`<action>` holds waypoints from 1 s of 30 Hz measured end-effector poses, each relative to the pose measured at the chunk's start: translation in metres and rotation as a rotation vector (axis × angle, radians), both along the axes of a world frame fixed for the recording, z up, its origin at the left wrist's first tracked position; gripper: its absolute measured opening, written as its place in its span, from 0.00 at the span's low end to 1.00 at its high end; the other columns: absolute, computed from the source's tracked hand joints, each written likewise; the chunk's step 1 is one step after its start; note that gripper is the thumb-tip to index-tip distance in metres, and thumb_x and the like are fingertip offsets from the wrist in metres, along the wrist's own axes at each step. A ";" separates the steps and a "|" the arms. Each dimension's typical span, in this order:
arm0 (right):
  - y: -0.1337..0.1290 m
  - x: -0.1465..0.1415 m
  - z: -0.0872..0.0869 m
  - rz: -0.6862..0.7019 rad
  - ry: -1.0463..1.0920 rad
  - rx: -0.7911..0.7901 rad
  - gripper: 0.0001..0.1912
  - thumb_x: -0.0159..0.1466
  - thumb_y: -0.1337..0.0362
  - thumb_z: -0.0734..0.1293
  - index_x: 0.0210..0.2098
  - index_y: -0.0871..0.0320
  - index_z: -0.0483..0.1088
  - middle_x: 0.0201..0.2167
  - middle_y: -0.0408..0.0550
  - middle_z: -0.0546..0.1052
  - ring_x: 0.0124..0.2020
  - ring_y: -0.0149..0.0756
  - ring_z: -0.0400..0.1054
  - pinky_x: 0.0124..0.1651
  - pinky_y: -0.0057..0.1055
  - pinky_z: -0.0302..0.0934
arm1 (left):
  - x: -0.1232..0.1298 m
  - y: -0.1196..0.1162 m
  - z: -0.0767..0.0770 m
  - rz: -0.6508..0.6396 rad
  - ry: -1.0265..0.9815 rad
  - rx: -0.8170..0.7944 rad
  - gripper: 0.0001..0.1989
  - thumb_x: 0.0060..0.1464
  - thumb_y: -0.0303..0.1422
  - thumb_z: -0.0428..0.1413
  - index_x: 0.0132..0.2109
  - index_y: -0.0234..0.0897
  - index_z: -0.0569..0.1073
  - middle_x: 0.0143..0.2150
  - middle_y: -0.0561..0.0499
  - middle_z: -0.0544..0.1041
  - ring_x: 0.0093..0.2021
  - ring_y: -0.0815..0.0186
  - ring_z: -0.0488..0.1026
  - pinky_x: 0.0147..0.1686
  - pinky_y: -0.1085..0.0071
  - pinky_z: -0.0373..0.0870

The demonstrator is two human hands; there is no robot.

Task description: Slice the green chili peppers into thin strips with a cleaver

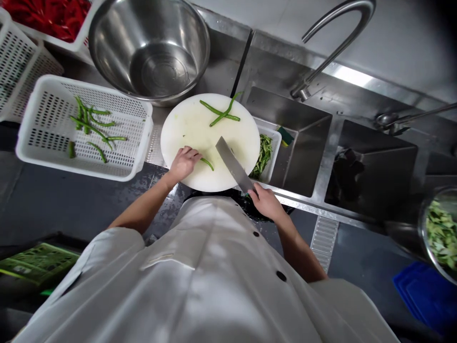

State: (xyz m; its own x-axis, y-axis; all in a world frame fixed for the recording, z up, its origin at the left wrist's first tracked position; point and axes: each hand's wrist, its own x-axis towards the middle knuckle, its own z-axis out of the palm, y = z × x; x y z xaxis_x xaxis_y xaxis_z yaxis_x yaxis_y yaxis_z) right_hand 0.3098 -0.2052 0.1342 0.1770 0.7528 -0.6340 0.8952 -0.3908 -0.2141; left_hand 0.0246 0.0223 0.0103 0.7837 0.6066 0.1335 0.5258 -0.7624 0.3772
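Note:
A round white cutting board (193, 124) lies in front of me. My left hand (185, 163) is closed on a green pepper (207, 164) near the board's lower left edge; the pepper's tip sticks out to the right. My right hand (266, 201) grips the handle of a cleaver (233, 164), whose blade lies over the right part of the board, apart from the pepper. Two long green peppers (224, 114) cross each other at the back of the board. Cut green pieces (263, 155) fill a white basket (274, 157) under the board's right side.
A white basket (137, 164) with several green peppers stands at left. Behind it are a large steel bowl (160, 62) and a basket of red peppers (53, 19). To the right are a sink (307, 152), a green sponge (284, 136) and a curved faucet (335, 52).

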 end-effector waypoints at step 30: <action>0.052 -0.045 0.025 0.222 0.063 -0.094 0.16 0.80 0.59 0.54 0.59 0.60 0.64 0.46 0.61 0.82 0.48 0.50 0.77 0.40 0.33 0.56 | 0.007 -0.023 -0.023 0.008 -0.001 0.106 0.15 0.69 0.25 0.47 0.48 0.39 0.78 0.44 0.44 0.79 0.47 0.56 0.72 0.53 0.58 0.72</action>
State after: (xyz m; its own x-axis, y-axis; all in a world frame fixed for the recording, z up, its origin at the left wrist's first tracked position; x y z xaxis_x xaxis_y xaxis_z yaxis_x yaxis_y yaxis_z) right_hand 0.2645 -0.1534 0.1588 -0.0283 0.7062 -0.7075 0.9475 -0.2066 -0.2442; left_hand 0.0317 -0.0009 -0.0122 0.7786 0.5955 0.1979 0.5318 -0.7936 0.2956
